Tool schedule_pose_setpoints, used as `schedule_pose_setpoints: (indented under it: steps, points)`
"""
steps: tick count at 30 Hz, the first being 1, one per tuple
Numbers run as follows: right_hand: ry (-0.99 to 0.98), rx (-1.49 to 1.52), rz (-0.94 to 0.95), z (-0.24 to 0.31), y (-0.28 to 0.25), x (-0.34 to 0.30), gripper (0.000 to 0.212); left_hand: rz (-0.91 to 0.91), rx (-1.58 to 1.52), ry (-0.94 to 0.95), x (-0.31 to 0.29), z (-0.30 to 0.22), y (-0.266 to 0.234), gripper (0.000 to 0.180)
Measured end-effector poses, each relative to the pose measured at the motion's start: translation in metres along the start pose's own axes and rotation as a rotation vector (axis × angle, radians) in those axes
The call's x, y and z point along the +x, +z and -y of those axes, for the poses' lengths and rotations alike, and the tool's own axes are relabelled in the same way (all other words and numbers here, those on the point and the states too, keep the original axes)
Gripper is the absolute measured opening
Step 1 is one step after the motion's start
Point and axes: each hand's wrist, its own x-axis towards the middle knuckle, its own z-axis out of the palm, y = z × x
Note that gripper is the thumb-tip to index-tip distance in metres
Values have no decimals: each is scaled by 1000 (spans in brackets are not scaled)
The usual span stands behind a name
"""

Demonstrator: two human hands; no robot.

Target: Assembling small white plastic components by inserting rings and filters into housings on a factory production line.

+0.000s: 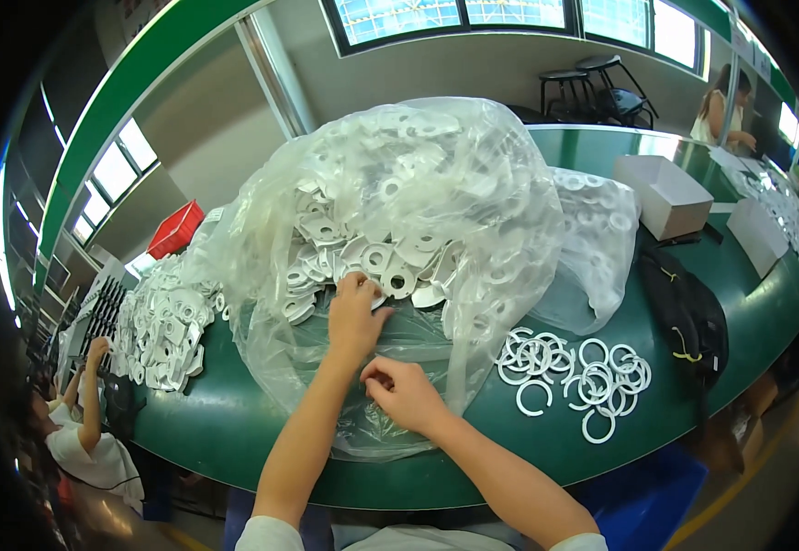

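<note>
A big clear plastic bag (509,220) lies open toward me on the green table, heaped with flat white plastic parts (399,280) that have round holes. At the mouth of the bag, my left hand (355,317) has its fingers curled at the near edge of the heap. A sliver of one white part shows between its thumb and fingers. My right hand (406,393) is closer to me, just right of the left wrist, above the bag's loose front film. Its fingers are curled in with the thumb; whatever they may hold is hidden.
White open rings (592,381) lie right of the bag. Beyond are a second bag (592,230), a black bag (684,317) and a white box (661,197). More white parts (165,321) and a red bin (176,230) are left. Other people work at both sides.
</note>
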Motion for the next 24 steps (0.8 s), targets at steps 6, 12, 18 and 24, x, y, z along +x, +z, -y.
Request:
schedule_pose_setpoints:
  steps: [6,12,18,24]
  points:
    - [222,701,-207,-3,-15,9,34,-10,-230,196,-20,-5,-26,15]
    - [232,975,-265,1,-17,14,28,258,-242,363,-32,-71,-81,11]
    - [161,1081,-383,-4,-25,12,22,289,-286,360,1,-124,-68,16]
    - [318,1004,-335,-1,-16,17,30,551,-728,474,29,-168,29,28]
